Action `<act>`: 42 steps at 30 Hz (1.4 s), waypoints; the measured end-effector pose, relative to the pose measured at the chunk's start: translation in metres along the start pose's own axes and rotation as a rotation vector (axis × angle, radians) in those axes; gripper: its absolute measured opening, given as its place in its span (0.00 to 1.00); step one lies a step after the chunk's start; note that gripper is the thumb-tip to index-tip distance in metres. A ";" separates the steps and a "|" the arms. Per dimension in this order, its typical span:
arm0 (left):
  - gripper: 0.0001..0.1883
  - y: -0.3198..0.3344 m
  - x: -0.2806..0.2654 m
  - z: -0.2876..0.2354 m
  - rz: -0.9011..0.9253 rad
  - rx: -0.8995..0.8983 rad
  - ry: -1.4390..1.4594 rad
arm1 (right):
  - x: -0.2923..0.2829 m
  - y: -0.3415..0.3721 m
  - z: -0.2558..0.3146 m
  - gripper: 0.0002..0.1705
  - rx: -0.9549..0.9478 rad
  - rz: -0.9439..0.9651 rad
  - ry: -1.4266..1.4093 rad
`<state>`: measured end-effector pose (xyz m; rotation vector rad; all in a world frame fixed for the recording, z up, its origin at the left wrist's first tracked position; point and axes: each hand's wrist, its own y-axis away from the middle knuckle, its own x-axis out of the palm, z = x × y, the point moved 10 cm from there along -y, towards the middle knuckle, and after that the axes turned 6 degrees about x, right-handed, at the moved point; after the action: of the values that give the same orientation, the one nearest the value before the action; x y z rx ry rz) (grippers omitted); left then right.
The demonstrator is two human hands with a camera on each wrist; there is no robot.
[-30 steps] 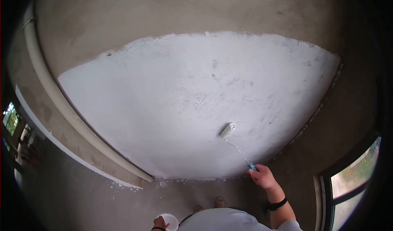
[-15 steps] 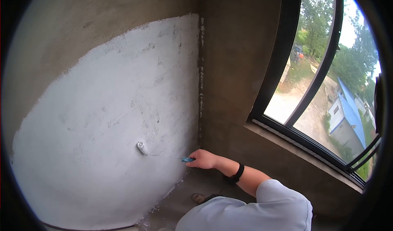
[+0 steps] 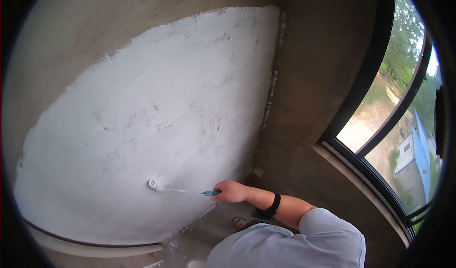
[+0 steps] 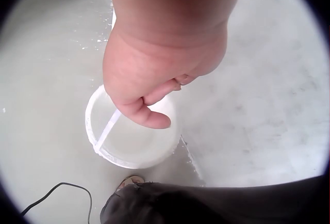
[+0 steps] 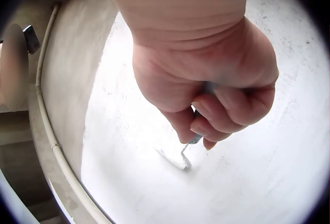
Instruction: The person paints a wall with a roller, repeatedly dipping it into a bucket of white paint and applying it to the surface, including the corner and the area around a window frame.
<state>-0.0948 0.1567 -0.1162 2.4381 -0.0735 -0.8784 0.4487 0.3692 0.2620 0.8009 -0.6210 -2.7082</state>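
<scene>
Left wrist view: left hand (image 4: 160,72) curled round the white strap handle (image 4: 108,129) of a round white plastic bucket (image 4: 124,162) at 7 o'clock, probably to keep it upright. Head view: right hand (image 3: 230,191) wraps the blue grip (image 3: 209,193) of a white cylindrical paint roller (image 3: 155,185), likely for reach; it points 9 o'clock, long axis 3-to-9, against white-coated wall (image 3: 190,78).

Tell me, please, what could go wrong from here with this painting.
The left hand holds the bucket by its handle, so it might tip and spill. White spots mark the floor, so more drips seem possible. Dark patches show through the white coat and could be missed by the roller.
</scene>
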 end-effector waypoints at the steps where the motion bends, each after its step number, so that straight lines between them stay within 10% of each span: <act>1: 0.19 0.003 0.000 0.001 -0.003 0.013 -0.024 | 0.003 -0.003 0.003 0.23 -0.003 0.007 0.004; 26: 0.22 -0.001 0.076 -0.029 0.176 0.605 -0.764 | -0.095 0.066 -0.104 0.17 0.172 -0.307 -0.191; 30: 0.21 0.012 0.057 -0.051 -0.089 0.715 -0.726 | -0.067 0.045 -0.086 0.19 0.119 -0.223 -0.186; 32: 0.22 -0.002 0.082 -0.002 0.314 0.213 0.762 | -0.052 0.032 -0.079 0.19 0.108 -0.180 -0.159; 42: 0.16 0.023 0.062 0.039 0.155 -0.056 0.849 | 0.006 -0.008 -0.014 0.22 -0.049 -0.044 -0.011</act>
<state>-0.0666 0.1044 -0.1647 2.5045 0.0731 0.2538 0.4501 0.3698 0.2450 0.7976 -0.5430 -2.7577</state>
